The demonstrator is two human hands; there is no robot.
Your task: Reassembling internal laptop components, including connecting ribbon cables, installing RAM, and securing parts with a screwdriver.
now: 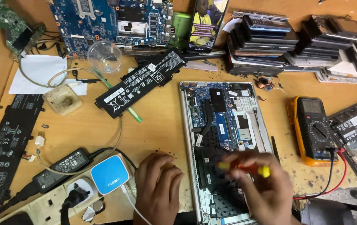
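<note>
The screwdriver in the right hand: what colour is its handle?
Orange with yellow ends, seen in the head view, held by the right hand.

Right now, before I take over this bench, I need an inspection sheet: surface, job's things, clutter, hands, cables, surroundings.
Surface: wooden bench, scuffed and speckled near the front.
Job's things: opened laptop with its circuit board exposed; screwdriver with red and yellow handle held over it.
Clutter: long black battery, second battery at the left edge, clear cup, yellow meter, blue board, phone with a lit screen.
Hands: left hand rests flat on the bench beside the laptop; right hand grips the screwdriver.
Cables: red and black meter leads; power strip with plugs and a blue adapter.
Surroundings: stacked laptops along the back.
</note>
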